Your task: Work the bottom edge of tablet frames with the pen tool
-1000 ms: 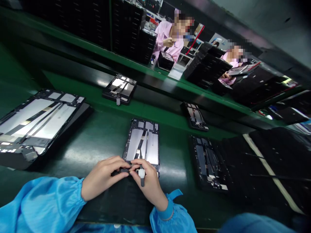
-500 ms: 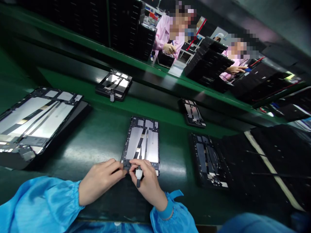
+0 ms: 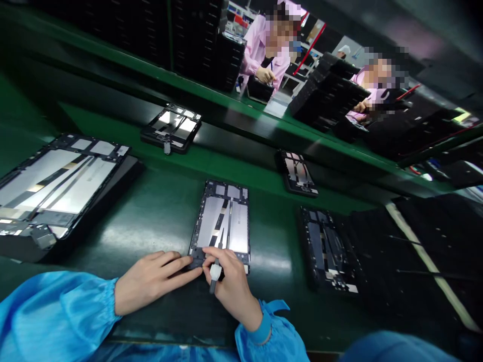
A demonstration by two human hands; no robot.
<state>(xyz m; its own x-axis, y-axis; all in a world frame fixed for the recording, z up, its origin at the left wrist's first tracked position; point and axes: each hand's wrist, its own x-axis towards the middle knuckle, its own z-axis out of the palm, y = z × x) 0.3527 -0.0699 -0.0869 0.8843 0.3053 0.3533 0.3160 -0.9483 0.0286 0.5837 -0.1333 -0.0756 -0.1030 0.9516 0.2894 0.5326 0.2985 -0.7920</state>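
Observation:
A tablet's metal back frame (image 3: 221, 223) lies face up on the green belt, its silver panels crossed by dark strips. My right hand (image 3: 232, 281) grips a small hand tool (image 3: 215, 272) with a white collar and dark shaft, holding it over the frame's lower edge. The tool's tip is hidden behind my fingers. My left hand (image 3: 153, 279) comes in from the left with its fingers extended, their tips touching the frame's lower edge.
Several more tablet frames lie around, including a large one (image 3: 56, 191) at left and one (image 3: 328, 251) on a black mat (image 3: 415, 251) at right. Stacked black trays (image 3: 196, 35) line a shelf. Co-workers in pink (image 3: 266, 50) work beyond.
My left hand has slid slightly left and its fingers have flattened along the frame's edge. My right hand stays on the tool at the frame's lower edge.

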